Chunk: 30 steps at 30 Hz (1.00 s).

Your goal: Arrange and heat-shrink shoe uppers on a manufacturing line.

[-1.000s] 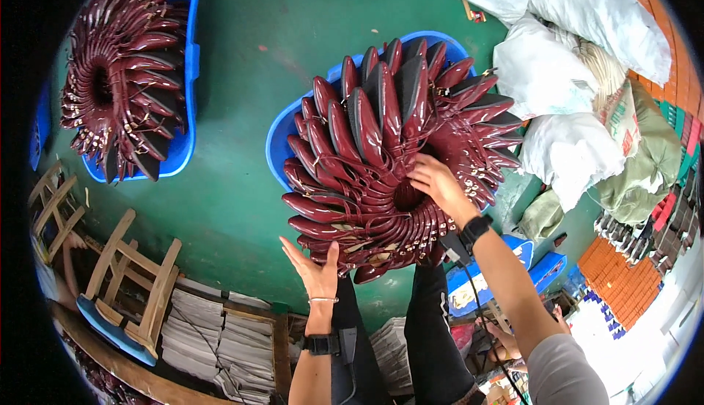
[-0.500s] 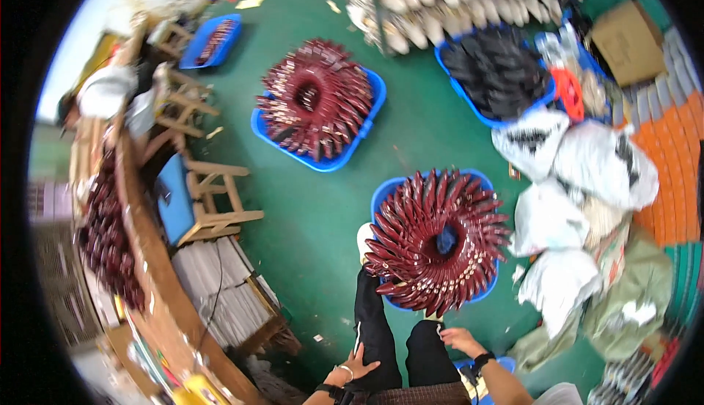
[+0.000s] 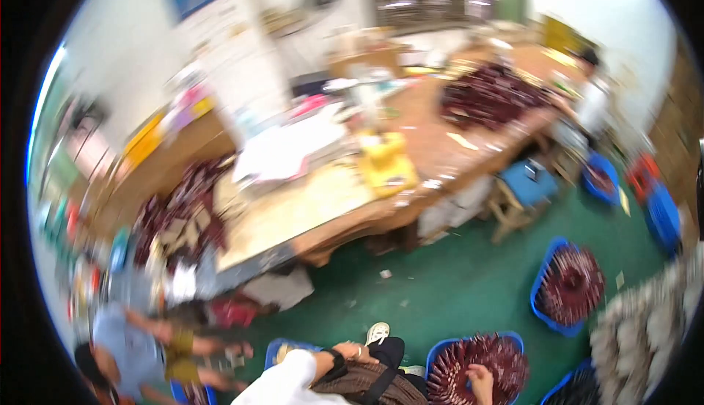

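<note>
The right hand [image 3: 482,380] rests, fingers loosely curled, on dark red pieces fanned in the near blue basin [image 3: 449,347]; whether it grips one cannot be told. The left hand [image 3: 350,350] lies half-closed, empty, on the lap. The pieces look light, stiff and smooth, best pinched at an outer end.

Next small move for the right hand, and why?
Probably close the right hand on one dark red piece: it rests on the ring of pieces in the blue basin. The left hand lies idle at the knee.
</note>
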Motion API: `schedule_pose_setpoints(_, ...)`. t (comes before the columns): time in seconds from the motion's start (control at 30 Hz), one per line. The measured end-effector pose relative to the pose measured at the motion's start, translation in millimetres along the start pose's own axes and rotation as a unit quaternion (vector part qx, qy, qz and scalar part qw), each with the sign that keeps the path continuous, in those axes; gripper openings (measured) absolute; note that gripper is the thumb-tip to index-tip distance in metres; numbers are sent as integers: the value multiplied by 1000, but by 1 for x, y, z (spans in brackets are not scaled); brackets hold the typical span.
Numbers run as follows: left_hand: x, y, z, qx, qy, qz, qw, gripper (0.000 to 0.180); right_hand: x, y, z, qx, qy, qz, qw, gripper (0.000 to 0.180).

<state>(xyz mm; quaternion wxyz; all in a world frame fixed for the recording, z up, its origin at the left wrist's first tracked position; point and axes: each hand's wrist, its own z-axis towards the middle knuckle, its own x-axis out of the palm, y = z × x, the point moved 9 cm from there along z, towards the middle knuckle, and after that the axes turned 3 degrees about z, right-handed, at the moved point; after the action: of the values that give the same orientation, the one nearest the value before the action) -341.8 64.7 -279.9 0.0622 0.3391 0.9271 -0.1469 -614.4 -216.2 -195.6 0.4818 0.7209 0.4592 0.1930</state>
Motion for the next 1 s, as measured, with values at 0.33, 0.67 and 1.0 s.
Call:
schedule_pose_setpoints(0.33, 115, 224, -91, -36, -168, -435, 884, 76, 323, 544, -81, -433, 527, 155, 715, 30)
schedule_pose_setpoints(0.67, 216, 337, -136, -196, -372, -620, 663, 54, 486, 642, -149, -139, 865, 361, 320, 36)
schedule_pose_setpoints(1.0, 305, 293, -37, -164, -283, -665, 671, 39, 622, 698, -75, -131, 865, 339, 347, 35)
